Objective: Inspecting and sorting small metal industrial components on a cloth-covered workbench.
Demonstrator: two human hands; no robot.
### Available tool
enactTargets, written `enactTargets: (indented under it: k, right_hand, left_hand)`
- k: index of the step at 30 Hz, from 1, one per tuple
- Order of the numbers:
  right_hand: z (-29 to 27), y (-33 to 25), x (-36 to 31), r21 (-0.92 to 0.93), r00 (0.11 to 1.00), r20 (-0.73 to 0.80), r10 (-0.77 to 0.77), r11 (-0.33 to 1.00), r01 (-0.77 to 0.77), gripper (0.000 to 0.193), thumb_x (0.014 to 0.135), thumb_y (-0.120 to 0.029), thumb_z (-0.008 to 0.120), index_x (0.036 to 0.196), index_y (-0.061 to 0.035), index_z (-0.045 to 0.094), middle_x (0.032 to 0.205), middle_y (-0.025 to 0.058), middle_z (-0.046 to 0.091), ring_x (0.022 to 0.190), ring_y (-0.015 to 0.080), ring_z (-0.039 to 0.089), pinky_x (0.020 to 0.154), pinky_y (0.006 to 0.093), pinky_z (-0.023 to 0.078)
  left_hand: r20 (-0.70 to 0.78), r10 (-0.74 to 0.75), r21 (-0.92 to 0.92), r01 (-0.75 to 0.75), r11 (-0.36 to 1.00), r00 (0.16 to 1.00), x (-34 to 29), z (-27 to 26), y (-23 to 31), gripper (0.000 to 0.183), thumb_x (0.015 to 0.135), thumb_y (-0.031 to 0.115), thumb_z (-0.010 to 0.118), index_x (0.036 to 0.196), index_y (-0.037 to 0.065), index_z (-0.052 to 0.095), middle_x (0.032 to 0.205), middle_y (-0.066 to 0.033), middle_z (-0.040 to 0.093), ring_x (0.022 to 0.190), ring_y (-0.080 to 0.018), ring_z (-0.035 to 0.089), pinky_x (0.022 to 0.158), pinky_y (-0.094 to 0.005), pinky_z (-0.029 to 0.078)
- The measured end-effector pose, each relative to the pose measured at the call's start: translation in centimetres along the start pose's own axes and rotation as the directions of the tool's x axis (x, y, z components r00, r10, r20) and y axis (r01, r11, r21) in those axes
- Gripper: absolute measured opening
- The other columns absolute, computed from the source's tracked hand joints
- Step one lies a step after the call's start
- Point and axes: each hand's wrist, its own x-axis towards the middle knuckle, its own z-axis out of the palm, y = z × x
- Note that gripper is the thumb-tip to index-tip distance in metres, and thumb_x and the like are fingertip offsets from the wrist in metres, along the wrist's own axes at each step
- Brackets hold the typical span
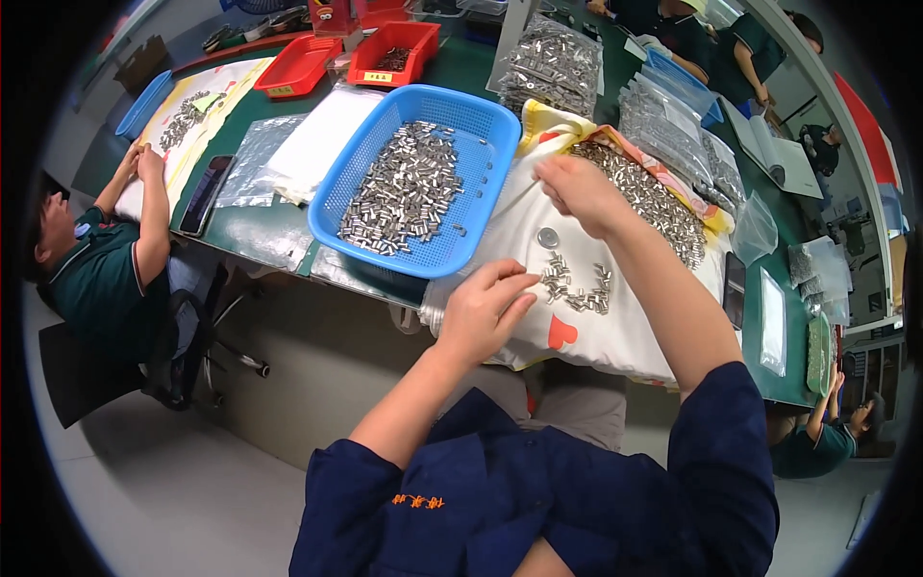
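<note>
On a white cloth [615, 361] with red hearts lies a small group of short metal cylinders [588, 300]. My left hand [484, 310] is at their left side, its index fingertip by the nearest pieces and its thumb apart. My right hand [582, 195] is raised over the cloth further back, fingers curled together; whatever they hold is too small to make out. A round silver disc [548, 238] lies between my hands. Behind my right hand, a large heap of the same cylinders [663, 207] spreads over the cloth. To the left, a blue perforated basket [332, 216] holds many more cylinders.
Red trays [300, 65] stand at the back left. Clear bags of metal parts [550, 65] are stacked behind the cloth. A dark phone [734, 291] lies at the cloth's right edge, another phone [205, 195] on the green table. A co-worker [106, 245] sits at left; others work behind.
</note>
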Motion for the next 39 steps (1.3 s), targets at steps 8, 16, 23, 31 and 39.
enactTargets:
  k: [8,16,23,31,39]
  right_hand:
    - [11.7,-3.1,6.7,-0.467,0.956,0.168,-0.240,0.835,0.291,0.037,0.086,-0.033,0.041,0.098,-0.0035,0.059,0.095,0.0178,0.060,0.089,0.0298,0.056,0.081,0.0366,0.042]
    - [5.8,-2.8,2.8,-0.202,0.931,0.156,-0.329,0.912,0.356,0.040,0.091,-0.036,0.037,0.112,-0.0066,0.055,0.110,0.0074,0.057,0.103,0.0173,0.051,0.085,0.0305,0.041]
    - [-4.7,9.6,-6.5,-0.581,0.916,-0.281,-0.285,0.811,0.074,0.032,0.089,-0.024,0.040,0.106,-0.0025,0.056,0.106,0.0123,0.058,0.100,0.0241,0.053,0.085,0.0322,0.041]
    - [-0.1,15.0,-10.3,-0.757,0.760,-0.239,-0.604,0.606,0.243,0.026,0.080,-0.013,0.053,0.101,0.0016,0.056,0.108,0.0182,0.054,0.104,0.0327,0.048,0.091,0.0372,0.038]
    - [1.5,15.3,-13.5,-0.736,0.741,-0.305,-0.598,0.642,0.214,0.025,0.077,-0.007,0.055,0.100,0.0017,0.057,0.108,0.0156,0.054,0.103,0.0307,0.049,0.088,0.0360,0.040]
  left_hand:
    - [0.059,-0.077,-0.094,0.083,0.992,0.995,-2.7,-2.4,1.8,0.017,0.076,0.008,0.060,0.092,0.004,0.063,0.092,-0.0096,0.057,0.078,-0.0241,0.058,0.067,-0.0311,0.047]
    - [0.255,-0.203,-0.331,0.283,0.900,0.945,-5.2,-0.8,1.9,0.016,0.080,0.011,0.057,0.093,0.004,0.063,0.091,-0.0098,0.060,0.082,-0.0229,0.059,0.071,-0.0294,0.046]
    - [0.761,-0.299,-0.431,0.793,0.430,0.575,-8.6,5.8,0.5,0.024,0.089,0.017,0.047,0.103,0.003,0.059,0.088,-0.0026,0.060,0.079,-0.0085,0.055,0.068,-0.0219,0.045]
    - [0.895,-0.370,-0.360,0.893,-0.271,0.249,-7.2,11.1,0.8,0.024,0.091,0.017,0.043,0.105,0.001,0.053,0.098,-0.0083,0.058,0.085,-0.0157,0.058,0.072,-0.0303,0.050]
    - [0.937,-0.275,-0.338,0.749,-0.569,0.215,-7.5,12.9,1.2,0.033,0.092,0.024,0.029,0.108,0.000,0.045,0.105,-0.0148,0.056,0.095,-0.0274,0.057,0.083,-0.0414,0.047]
